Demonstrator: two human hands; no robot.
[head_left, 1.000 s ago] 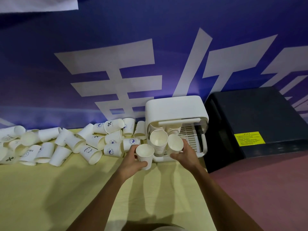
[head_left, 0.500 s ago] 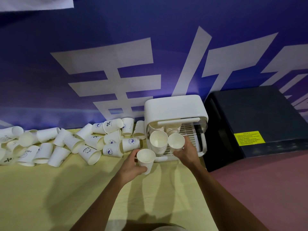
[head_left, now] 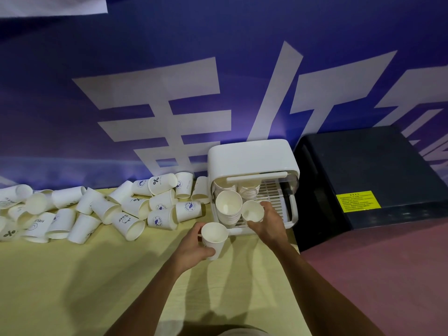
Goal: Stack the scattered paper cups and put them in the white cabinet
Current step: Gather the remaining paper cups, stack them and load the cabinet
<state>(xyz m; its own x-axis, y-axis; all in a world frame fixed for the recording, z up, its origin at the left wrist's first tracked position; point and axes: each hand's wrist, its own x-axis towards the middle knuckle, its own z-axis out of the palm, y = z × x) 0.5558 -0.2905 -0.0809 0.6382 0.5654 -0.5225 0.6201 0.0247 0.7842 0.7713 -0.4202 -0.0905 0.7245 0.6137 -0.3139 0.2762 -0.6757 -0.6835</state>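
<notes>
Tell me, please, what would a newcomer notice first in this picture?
The two hands at the centre: the left hand grips one paper cup above the yellow table, the right hand holds another cup at the open white cabinet, beside a cup stack inside. A heap of scattered cups lies on the table's left side.
</notes>
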